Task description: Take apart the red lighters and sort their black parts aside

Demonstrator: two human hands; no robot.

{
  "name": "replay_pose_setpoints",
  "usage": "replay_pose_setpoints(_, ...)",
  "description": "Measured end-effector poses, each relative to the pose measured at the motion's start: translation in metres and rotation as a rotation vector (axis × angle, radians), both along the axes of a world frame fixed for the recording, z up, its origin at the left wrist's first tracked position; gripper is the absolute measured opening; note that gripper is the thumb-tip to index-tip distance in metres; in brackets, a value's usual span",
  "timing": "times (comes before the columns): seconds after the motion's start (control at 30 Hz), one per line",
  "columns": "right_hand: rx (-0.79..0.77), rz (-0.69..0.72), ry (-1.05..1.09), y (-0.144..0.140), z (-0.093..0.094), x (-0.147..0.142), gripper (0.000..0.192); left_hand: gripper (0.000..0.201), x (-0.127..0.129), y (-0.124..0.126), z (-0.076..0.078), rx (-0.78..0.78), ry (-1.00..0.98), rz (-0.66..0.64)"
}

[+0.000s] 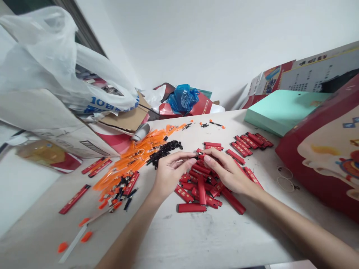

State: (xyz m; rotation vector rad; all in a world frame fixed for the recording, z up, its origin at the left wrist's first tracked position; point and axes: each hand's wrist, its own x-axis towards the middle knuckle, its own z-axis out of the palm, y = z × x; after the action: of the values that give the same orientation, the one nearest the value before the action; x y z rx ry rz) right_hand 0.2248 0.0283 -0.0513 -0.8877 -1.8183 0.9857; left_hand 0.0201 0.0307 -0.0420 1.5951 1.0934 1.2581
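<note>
My right hand [224,168] pinches a slim red case [201,152], its end facing my left hand. My left hand [171,172] is closed at thumb and fingertips around a small black piece [194,158], close against the end of that case. Just how the two parts meet is too small to make out. Below both hands lies a loose pile of red cases [201,190], many with gold lettering and notched ends. To the left of my left hand is a heap of small black parts [165,151], beside spread orange plastic pieces [137,153].
Rows of red cases [242,145] lie at the right, near a mint-green box [283,110] and a large red box [308,160]. A cardboard box [56,123] and a white plastic bag [50,56] stand at the left. A pale strip [73,243] lies near the front left.
</note>
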Motion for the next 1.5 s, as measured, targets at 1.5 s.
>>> replay_pose_setpoints(1.5,0.226,-0.013,-0.115,-0.0022,-0.0055,0.0013,0.024,0.022,0.0002,-0.0029,-0.0062,0.056,0.176,0.065)
